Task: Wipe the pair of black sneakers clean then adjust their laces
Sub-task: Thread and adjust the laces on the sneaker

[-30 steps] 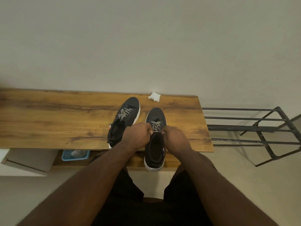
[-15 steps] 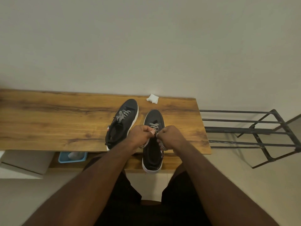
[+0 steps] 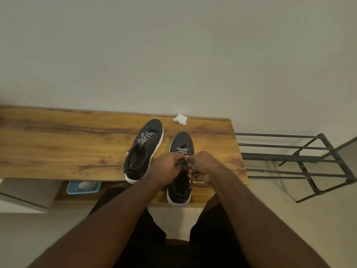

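Your two forearms reach forward over your dark shorts to the near edge of the wooden surface [image 3: 58, 144]. Your left hand [image 3: 167, 167] is closed, pinching a black-and-white patterned lace end [image 3: 180, 162] of the right sneaker [image 3: 181, 182]. Your right hand [image 3: 202, 167] is closed too, gripping the other lace end [image 3: 192, 167], which runs down across your fingers. The two hands sit close together above that sneaker's tongue, and its heel overhangs the near edge of the surface. Just beside it, to the left and slightly farther off, the left sneaker [image 3: 144, 149] lies untouched, toe angled away, its laces [image 3: 145, 138] loose over the tongue. Under the surface on the left sits a blue tray [image 3: 71, 188]. Beyond the toes, at the far edge by the wall, rests a crumpled white wipe [image 3: 180, 119]. A black metal rack [image 3: 301, 159] stands to the right of the surface.
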